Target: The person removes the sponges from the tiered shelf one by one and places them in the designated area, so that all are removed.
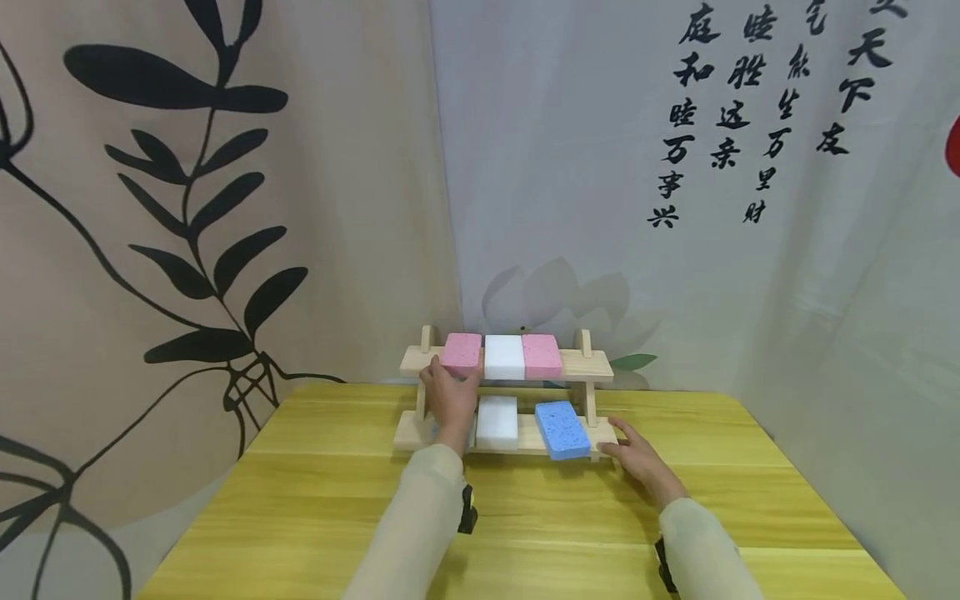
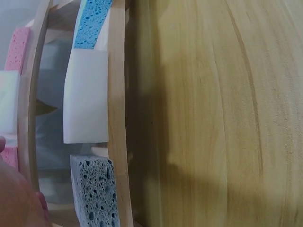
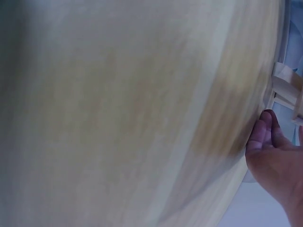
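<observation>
A two-tier wooden rack (image 1: 592, 367) stands on the table against the backdrop. My left hand (image 1: 453, 400) grips the pink sponge (image 1: 462, 350) at the left of the upper tier, with thumb and fingers at its two sides. Beside it sit a white sponge (image 1: 504, 358) and another pink sponge (image 1: 542, 357). On the lower tier are a grey sponge (image 2: 94, 191), mostly hidden behind my left arm in the head view, a white sponge (image 1: 497, 423) and a tilted blue sponge (image 1: 562, 430) overhanging the front edge. My right hand (image 1: 641, 462) holds the rack's lower right end.
The yellow wood-grain table (image 1: 555, 533) spreads in front of the rack. Behind it hangs a light cloth backdrop (image 1: 570, 167) with dark leaf prints and writing. A black strap piece (image 1: 467, 510) shows at the left sleeve.
</observation>
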